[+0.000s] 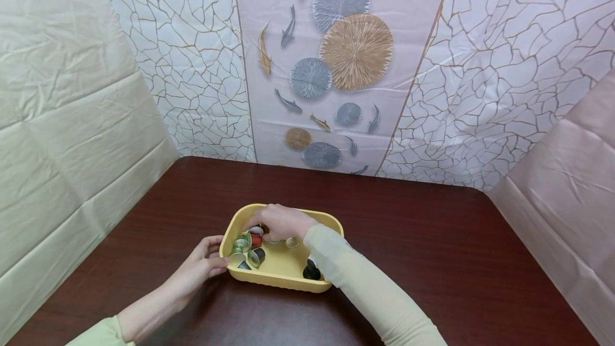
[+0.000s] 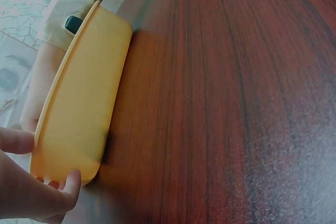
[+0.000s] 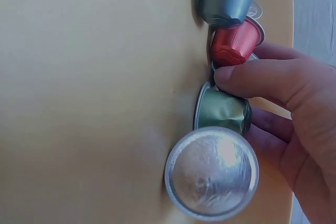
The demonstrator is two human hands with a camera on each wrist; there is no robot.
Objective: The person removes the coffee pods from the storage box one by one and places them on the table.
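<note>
The left hand [image 1: 199,268] grips the near left corner of the yellow tray [image 1: 283,274] on the table [image 1: 432,239]; inside, the right hand [image 1: 281,221] pinches a capsule [image 3: 223,109] among several others, so nothing looks taken out yet

A dark reddish-brown wooden desk [image 1: 432,239] fills the lower half of the head view, its grain running in long streaks. Behind it, across the upper middle of the frame, hangs a pale backdrop [image 1: 336,68] printed with round blue and tan lily pads and small fish, flanked by panels of gold crackle lines. A creased cream sheet [image 1: 62,122] covers the left side and a pinkish sheet [image 1: 572,186] the right edge.
</note>
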